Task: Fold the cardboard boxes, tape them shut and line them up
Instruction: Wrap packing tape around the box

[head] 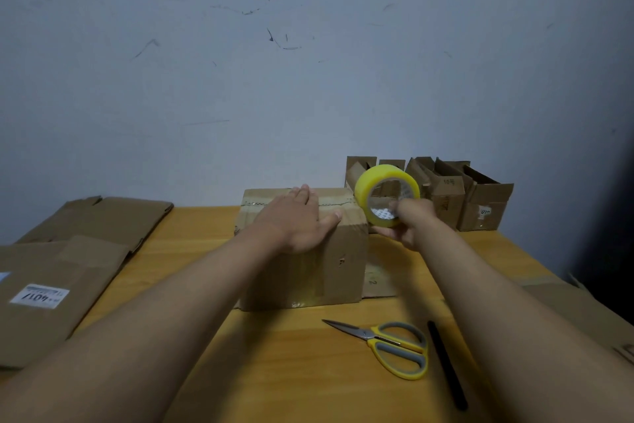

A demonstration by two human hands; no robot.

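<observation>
The left hand (302,220) lies flat with straight fingers on top of the closed cardboard box (329,268) at the middle of the wooden tabletop (192,244), while the right hand (410,227) curls its fingers round the yellow tape roll (386,194), held at the box's right top edge. Folded boxes (456,196) stand in a row by the wall behind; flat cardboard (61,285) lies at left, scissors (391,347) and a black pen (446,364) nearer the person.

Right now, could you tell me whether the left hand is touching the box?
Touching. The head view shows the left hand lying flat on top of the box, fingers straight, thumb at its front edge.
</observation>
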